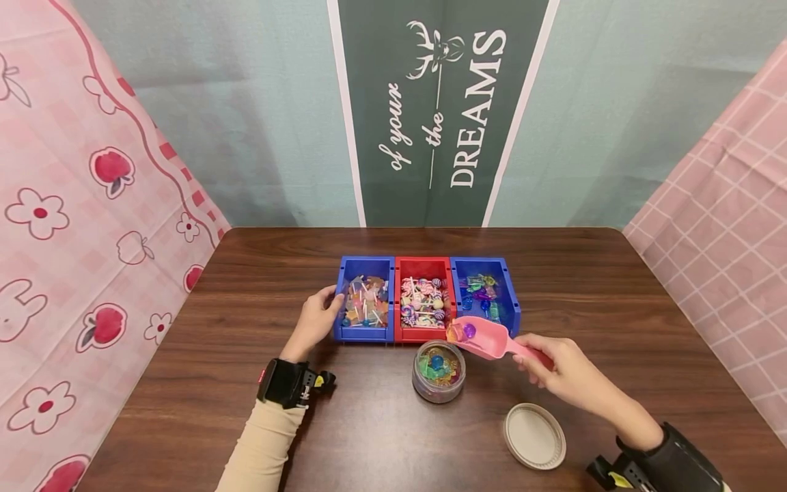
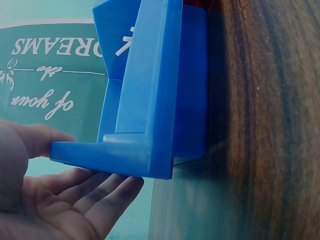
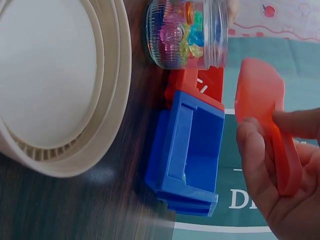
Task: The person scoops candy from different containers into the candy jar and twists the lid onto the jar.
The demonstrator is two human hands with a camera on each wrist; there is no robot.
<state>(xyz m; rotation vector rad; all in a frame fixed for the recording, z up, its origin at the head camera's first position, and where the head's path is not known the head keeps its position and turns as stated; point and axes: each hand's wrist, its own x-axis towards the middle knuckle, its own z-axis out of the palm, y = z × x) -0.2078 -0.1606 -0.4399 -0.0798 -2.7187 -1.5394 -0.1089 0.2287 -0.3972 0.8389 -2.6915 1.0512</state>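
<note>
My right hand (image 1: 562, 369) grips the handle of a pink scoop (image 1: 490, 335), which carries a few translucent orange and purple pieces. The scoop is level, just behind and right of an open clear jar (image 1: 421, 388) of colourful see-through pieces, near the front of the right blue bin (image 1: 512, 301). My left hand (image 1: 315, 322) holds the side wall of the left blue bin (image 1: 367, 335). In the left wrist view, the thumb is on one side of that wall and the fingers (image 2: 112, 197) on the other. Small translucent pieces lie in the right bin.
Between the blue bins stands a red bin (image 1: 424, 335) of lollipop-like pieces; the left bin holds similar sticks and shapes. A round cream lid (image 1: 535, 436) lies on the brown table (image 1: 184, 403), right of the jar. Hanging cloths (image 1: 264, 137) surround the back and sides.
</note>
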